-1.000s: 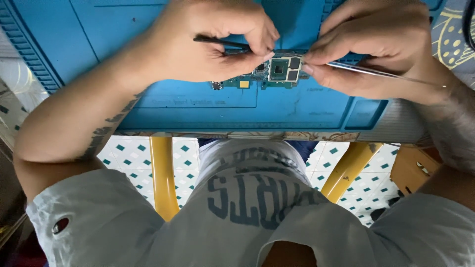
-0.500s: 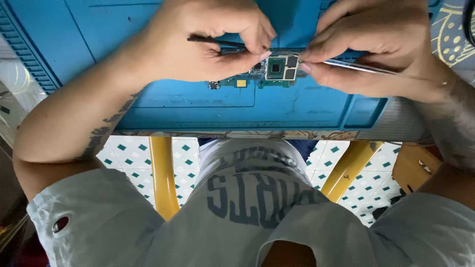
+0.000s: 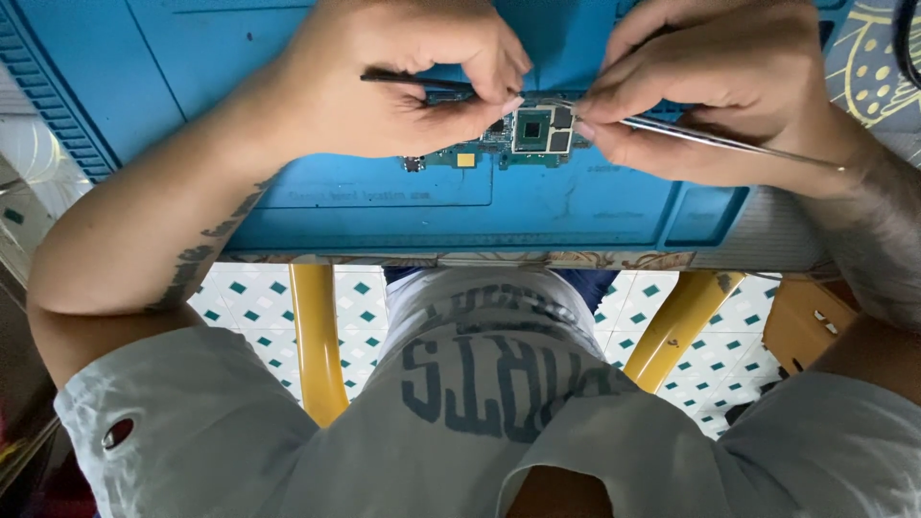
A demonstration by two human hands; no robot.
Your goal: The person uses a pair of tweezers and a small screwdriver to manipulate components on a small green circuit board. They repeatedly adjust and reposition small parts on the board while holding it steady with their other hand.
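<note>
Both hands sit a touch higher in view than half a second back, circuit board along with them; grips unchanged.

Left hand (image 3: 403, 91) is clenched on a thin black rod-like tool (image 3: 408, 79), pinched between thumb and fingers, lying nearly level, its far end hidden under the fingers near the board. Thumb tip touches the board's left upper edge.

Right hand (image 3: 715, 91) is clenched on slim silver metal tweezers (image 3: 720, 141), whose long shaft runs from the wrist side toward the board; tips hidden behind the fingertips at the board's right edge, so contact with the board cannot be told.

Small green printed circuit board with a square dark chip in a metal frame (image 3: 531, 132) lies on the blue silicone work mat (image 3: 384, 206), between the two hands, near the mat's middle. A small yellow component sits on the board's left strip.

Mat covers the tabletop (image 3: 787, 240), grey edge showing at right. Below the edge: yellow metal legs (image 3: 317, 341), white floor tiles with teal diamonds (image 3: 240, 297), person's grey printed shirt (image 3: 499, 403), wooden stool corner (image 3: 806, 321) at right.
</note>
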